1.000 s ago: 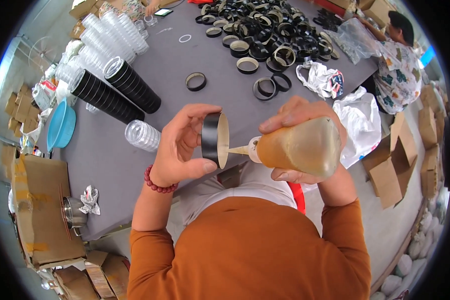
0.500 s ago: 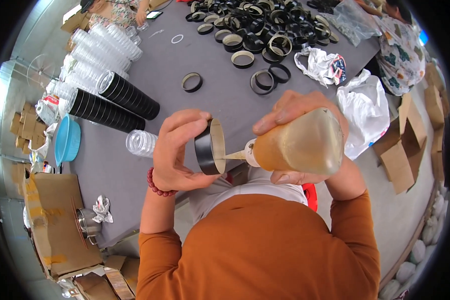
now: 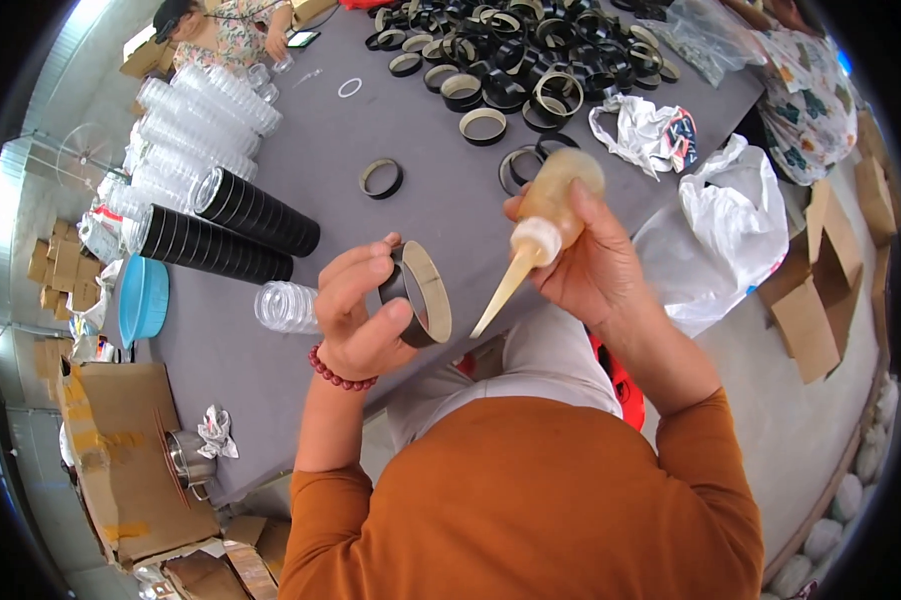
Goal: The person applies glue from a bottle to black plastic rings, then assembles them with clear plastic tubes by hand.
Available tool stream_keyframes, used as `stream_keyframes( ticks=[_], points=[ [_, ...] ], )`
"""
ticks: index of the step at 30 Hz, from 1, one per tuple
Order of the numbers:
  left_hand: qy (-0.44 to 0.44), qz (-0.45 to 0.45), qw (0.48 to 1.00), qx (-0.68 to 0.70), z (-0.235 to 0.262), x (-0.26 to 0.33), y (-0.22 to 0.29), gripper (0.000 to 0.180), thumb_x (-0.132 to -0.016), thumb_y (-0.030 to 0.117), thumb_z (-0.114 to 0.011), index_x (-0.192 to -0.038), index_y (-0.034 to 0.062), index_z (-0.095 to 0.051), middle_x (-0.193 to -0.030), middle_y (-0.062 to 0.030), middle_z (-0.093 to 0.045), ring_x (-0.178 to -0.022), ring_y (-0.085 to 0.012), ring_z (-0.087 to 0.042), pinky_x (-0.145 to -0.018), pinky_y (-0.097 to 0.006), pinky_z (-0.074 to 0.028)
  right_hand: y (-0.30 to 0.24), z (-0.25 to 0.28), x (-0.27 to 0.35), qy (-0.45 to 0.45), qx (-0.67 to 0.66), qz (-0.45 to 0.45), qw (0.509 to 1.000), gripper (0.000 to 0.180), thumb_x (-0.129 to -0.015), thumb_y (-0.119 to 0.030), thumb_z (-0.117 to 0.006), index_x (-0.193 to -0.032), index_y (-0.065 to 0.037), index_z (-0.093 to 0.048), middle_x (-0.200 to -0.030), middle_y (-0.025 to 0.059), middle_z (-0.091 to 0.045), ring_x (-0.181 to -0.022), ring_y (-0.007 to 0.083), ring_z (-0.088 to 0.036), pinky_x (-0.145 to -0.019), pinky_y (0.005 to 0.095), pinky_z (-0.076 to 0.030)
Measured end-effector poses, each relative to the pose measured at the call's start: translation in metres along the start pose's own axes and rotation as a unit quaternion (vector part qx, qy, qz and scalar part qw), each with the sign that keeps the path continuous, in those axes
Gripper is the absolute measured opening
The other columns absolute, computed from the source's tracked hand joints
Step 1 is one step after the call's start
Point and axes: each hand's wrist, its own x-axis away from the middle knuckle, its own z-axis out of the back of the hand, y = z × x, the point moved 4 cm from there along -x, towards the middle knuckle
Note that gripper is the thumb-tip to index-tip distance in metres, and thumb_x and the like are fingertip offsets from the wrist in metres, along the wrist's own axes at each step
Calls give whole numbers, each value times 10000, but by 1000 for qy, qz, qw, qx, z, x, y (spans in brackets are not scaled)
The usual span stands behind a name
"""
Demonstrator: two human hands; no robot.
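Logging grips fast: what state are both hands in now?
Left hand: closed on a black ring, beige inside.
Right hand: closed on a nozzle-tipped squeeze bottle.

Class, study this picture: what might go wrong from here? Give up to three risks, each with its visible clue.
1. In the right hand, the bottle has its nozzle pointing downward near the light trousers; a drip might land on them.
2. The left hand holds the black ring in its fingers; it might slip.
3. The clear plastic stack lies close beside that hand; a bump might shift it.
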Motion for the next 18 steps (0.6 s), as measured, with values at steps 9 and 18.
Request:
stream_keyframes(
  ticks=[9, 18],
  points=[
    [-278, 381, 857, -207, -35, 49, -67, 656, -663, 132, -736, -1272, 24, -519, -1162, -208, -494, -1070, -362, -483, -906, -431, -440, 11, 85, -18, 94, -260, 3, 961, 522, -843, -452, -679, -1160, -58, -552, -1078, 107, -625, -873, 272, -598, -797, 429, -507],
    [-293, 406, 807, -313, -70, 50, -120, 665, -683, 271, -770, -1263, 47, -535, -1242, -191, -497, -1131, -359, -477, -945, -439, -398, -3, 117, -14, 59, -271, 26, 960, 485, -866, -404, -670, -1203, -97, -502, -1127, 139, -617, -912, 280, -625, -751, 411, -519]
  ],
)
